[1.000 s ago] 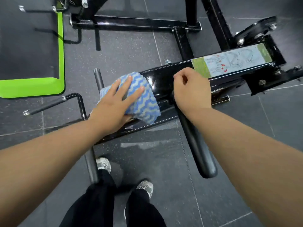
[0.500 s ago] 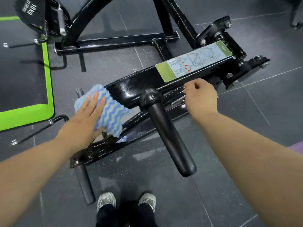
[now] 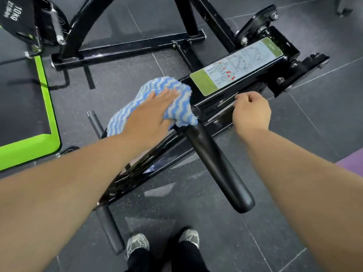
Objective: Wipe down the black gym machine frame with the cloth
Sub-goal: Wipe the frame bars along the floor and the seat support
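Left grip (image 3: 155, 112) lying flat and spread, fingers extended, pressing palm-down on the blue-and-white striped cloth (image 3: 176, 99). Cloth bunching over the top face of the black gym machine frame (image 3: 225, 112), draping down both sides of the beam, its right edge ending just short of the instruction label (image 3: 235, 65). Right grip (image 3: 252, 112) curling into a loose fist, fingers folded in, holding nothing that can be seen, knuckles resting at the near edge of the same beam, just below the label. Grips well apart from each other, with bare glossy beam showing between them.

Frame beam running diagonally from lower left to upper right, ending at a bolted pivot bracket (image 3: 261, 26). Padded black handle (image 3: 218, 165) projecting from the beam toward the camera, its upper end touching the lower corner of the cloth. Second, thinner peg (image 3: 109, 230) sticking out lower left, near the left forearm. Weight plate marked 10KG (image 3: 13, 14) sitting at upper left on another part of the machine. Green-bordered black mat (image 3: 47, 107) lying on the floor at left. Dark speckled floor tiles (image 3: 324, 118) surrounding the machine. Two grey shoes (image 3: 137, 244) standing at bottom centre, directly beneath the beam's near side.
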Available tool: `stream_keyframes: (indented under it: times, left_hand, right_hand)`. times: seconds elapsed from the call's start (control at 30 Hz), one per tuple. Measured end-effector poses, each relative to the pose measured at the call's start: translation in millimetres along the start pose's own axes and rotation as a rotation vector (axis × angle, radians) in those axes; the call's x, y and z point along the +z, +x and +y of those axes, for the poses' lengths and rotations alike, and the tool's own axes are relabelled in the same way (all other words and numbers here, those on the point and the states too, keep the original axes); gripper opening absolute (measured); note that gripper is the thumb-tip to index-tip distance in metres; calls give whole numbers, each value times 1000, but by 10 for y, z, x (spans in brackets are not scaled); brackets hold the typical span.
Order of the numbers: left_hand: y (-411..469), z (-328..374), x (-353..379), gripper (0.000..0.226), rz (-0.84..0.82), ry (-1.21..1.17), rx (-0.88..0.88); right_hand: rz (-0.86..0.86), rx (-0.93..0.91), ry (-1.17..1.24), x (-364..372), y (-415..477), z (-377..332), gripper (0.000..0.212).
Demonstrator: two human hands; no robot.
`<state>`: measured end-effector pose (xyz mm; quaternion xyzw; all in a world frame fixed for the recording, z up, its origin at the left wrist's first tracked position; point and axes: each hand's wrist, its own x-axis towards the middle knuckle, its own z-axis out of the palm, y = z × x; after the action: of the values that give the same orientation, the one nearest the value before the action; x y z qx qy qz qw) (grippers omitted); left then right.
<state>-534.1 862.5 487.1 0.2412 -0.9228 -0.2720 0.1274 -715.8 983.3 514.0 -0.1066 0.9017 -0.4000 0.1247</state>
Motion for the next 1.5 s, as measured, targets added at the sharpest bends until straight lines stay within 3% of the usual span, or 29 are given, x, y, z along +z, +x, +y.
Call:
stream_keyframes:
  times: [0.1,0.2,0.33,0.5,0.57,0.63,0.73,0.8,0.9,0.93,1.03,1.1,1.2,1.23,1.3,1.4,1.5]
  left_hand:
    - [520,306,55,64,-232,19,4]
    - [985,526,200,83,-430,269,33]
    - [1319,678,584,100,-213,515,132]
    - [2037,1119,995,92,-66,467,148]
    - [2416,1356,1091,92,-52,358,130]
    - [2631,1492,1085,106,-100,285,137]
    - [2366,1250,736,128,-245,297,78]
    - [1917,949,431,114,-272,182,-52]
    - [1217,548,201,68,-169,-91,-178]
    - [1014,426,170,57,-91,-96,-195]
    - [673,202,138,50,-8,-37,-205]
    - [596,138,115,44,25,-68,-229]
    - [387,62,-27,30,114,-46,-244]
    - [316,59,-86,28,157,-40,-285]
    - [147,23,-211,27,236,-56,-362]
    - [-155,-144,-392,26,284,-105,-484]
    - [-482,-340,-492,33,201,-94,-618]
  right_hand:
    - [71,52,62,-133,151,8,24]
    - [113,74,74,-312,356,102,23]
    - [75,24,35,-531,704,244,25]
    - [9,-194,-17,-675,1222,298,29]
    - [11,-261,-6,-757,1417,327,29]
    - [4,-337,21,-845,1548,388,30]
    - [-112,-541,29,-747,1494,360,33]
    - [-254,-658,-97,-479,1395,257,41]
    - [-302,-787,-347,-47,1102,163,46]
    - [-331,-925,-366,43,979,150,45]
    - [-430,-1309,-410,31,1042,214,45]
    - [-412,-1242,-467,-89,1331,235,48]
    - [-219,-818,-522,-80,1300,45,48]
    - [-210,-756,-554,5,1162,-45,42]
    - [-371,-801,-638,187,754,-223,31]
    - [-681,-985,-730,328,202,-345,38]
    - [-828,-879,-786,241,77,-494,43]
